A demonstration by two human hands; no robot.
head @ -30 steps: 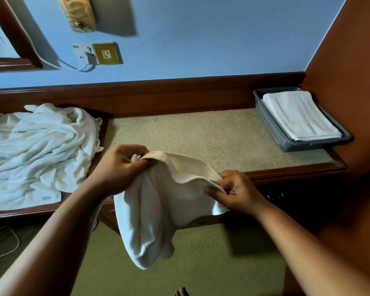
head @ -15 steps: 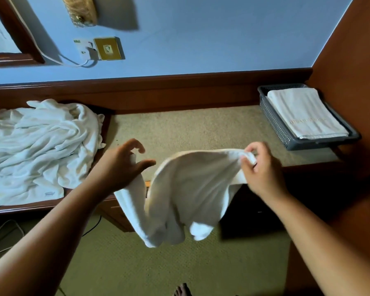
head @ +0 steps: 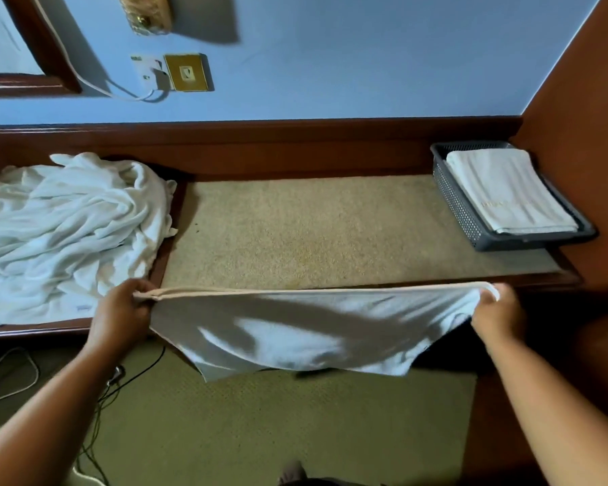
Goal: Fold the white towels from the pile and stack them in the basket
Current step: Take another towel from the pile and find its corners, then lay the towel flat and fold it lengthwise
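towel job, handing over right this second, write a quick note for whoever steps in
Left hand grips one top corner of the held towel and right hand grips the other. It hangs stretched between them, just in front of the carpeted ledge.
Pile of unfolded towels sits to the ledge's left; basket stands at its right end.
Done: a folded towel lies in the basket.
Left: fold the held towel, stack it there, then work through the pile.
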